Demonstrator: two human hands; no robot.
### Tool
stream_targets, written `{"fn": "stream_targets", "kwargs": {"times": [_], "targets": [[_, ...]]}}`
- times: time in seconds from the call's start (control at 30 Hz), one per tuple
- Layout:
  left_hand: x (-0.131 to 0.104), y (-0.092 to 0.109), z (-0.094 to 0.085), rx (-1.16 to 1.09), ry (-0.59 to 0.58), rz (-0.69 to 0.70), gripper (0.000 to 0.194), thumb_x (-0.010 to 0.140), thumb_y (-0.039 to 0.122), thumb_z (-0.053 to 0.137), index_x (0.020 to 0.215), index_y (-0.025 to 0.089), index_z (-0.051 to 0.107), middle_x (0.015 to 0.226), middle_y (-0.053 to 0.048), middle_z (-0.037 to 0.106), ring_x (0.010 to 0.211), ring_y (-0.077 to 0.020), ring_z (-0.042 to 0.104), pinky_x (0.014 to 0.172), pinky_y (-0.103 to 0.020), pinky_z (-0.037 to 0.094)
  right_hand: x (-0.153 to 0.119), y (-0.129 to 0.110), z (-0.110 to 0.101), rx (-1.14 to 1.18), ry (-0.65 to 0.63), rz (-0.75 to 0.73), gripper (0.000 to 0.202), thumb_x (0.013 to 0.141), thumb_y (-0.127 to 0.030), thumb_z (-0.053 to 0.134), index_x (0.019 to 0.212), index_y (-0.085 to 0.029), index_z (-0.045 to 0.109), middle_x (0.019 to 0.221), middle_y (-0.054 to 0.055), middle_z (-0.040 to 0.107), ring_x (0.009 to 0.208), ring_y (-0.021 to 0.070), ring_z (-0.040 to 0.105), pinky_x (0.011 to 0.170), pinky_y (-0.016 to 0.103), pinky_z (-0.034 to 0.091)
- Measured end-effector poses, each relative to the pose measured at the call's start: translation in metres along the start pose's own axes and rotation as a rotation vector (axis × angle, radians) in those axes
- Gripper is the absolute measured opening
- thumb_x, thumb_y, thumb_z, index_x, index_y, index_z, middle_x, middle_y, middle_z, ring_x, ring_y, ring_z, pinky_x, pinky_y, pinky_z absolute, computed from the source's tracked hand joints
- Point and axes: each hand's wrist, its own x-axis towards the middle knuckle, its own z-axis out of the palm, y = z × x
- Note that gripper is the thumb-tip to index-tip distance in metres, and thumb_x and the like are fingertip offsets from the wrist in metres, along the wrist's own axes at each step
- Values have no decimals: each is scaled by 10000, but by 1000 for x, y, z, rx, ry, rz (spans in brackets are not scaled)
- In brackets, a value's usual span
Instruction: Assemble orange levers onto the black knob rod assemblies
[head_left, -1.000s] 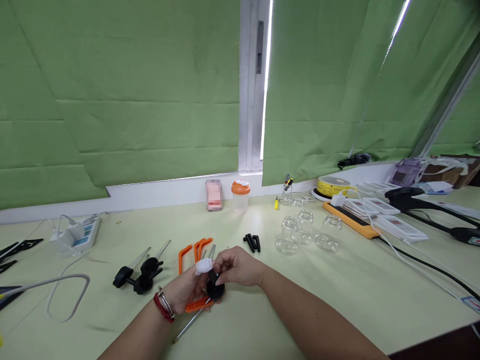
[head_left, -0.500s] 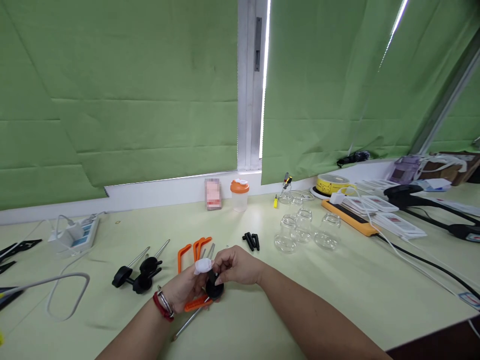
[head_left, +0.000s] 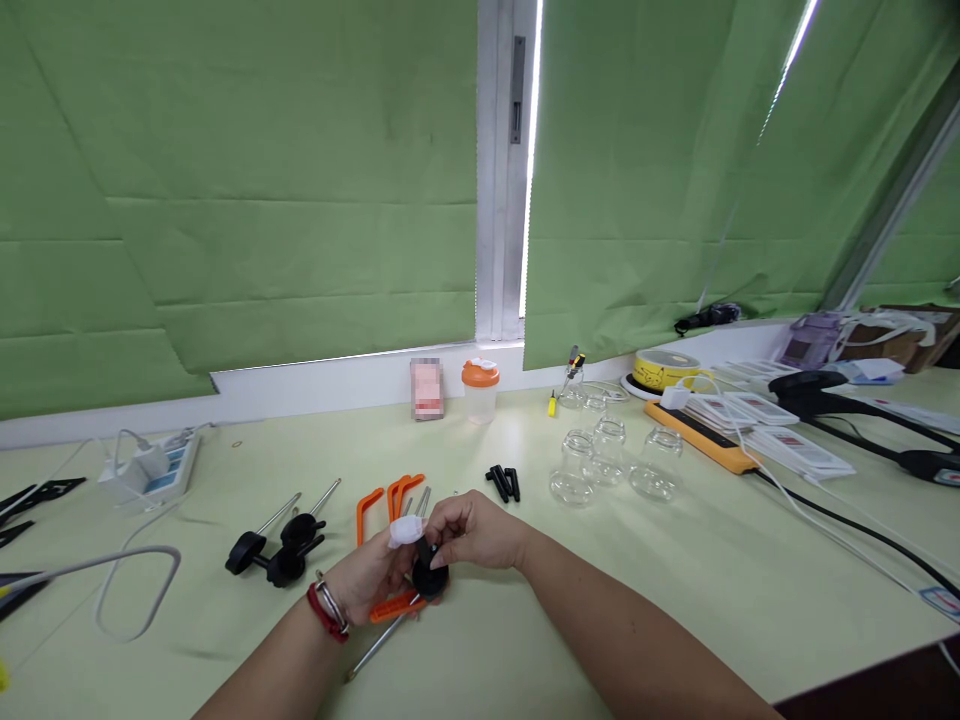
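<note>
My left hand (head_left: pixel 375 580) is closed around a black round part (head_left: pixel 430 577) with a metal rod (head_left: pixel 375 648) pointing down-left. A white cap-like piece (head_left: pixel 406 531) sits at the top of that hand. My right hand (head_left: pixel 472 530) pinches the upper end of the black part, its fingertips meeting the left hand's. An orange piece (head_left: pixel 394 607) lies under the left hand. More orange hooked pieces (head_left: pixel 367 508) and thin metal rods (head_left: pixel 424 502) are just behind the hands. Whether the white piece is joined to the black part cannot be made out.
Black round parts with rods (head_left: pixel 286 563) lie left; short black tubes (head_left: pixel 504 483) lie behind the right hand. Clear glass jars (head_left: pixel 576 470), an orange power strip (head_left: pixel 705 438) and cables are right. An orange-lidded cup (head_left: pixel 480 390) stands at the back, a white power strip (head_left: pixel 154 470) far left.
</note>
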Motion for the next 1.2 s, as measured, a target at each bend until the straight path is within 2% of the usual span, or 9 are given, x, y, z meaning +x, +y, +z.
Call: {"fn": "stream_targets", "kwargs": {"times": [0.23,0.4,0.63,0.83,1.07,1.2], "targets": [[-2,2,3,56,4,-14,445,766,612,422,757,187,552,759,-108,601,733,-300,584,636,-402,402,0,0,0,-24,6,-4,366,490,-371,839,712,-146,655,735,-13,573,631,96,505,623,254,439],[-1,3,4,63,5,-6,496,714,659,453,795,178,540,813,-140,616,736,-308,592,648,-422,401,0,2,-1,-22,7,-20,351,507,-345,837,739,-146,664,746,-13,574,637,94,502,619,249,431],[-4,4,4,14,-41,5,472,764,636,437,791,179,548,793,-129,641,731,-293,594,580,-359,394,1,3,2,3,18,-47,323,531,-316,829,748,-145,662,743,-11,571,653,100,511,625,250,435],[-3,-2,-1,-30,-19,-1,523,758,680,444,803,172,558,806,-126,639,742,-283,610,567,-336,394,2,5,1,-1,26,-44,331,532,-325,830,753,-146,662,743,-6,579,656,105,517,632,257,441],[-1,-6,-5,-43,-80,-9,606,766,736,383,856,172,586,836,-116,656,769,-267,616,579,-327,428,1,3,2,7,32,-62,315,556,-326,816,754,-140,655,738,-9,588,626,92,520,615,240,440],[1,-4,-2,-122,-127,51,648,734,773,392,910,182,590,830,-110,660,785,-287,633,569,-330,459,2,3,3,-11,96,-52,341,585,-358,802,796,-139,649,652,-28,564,569,79,493,582,228,423]]}}
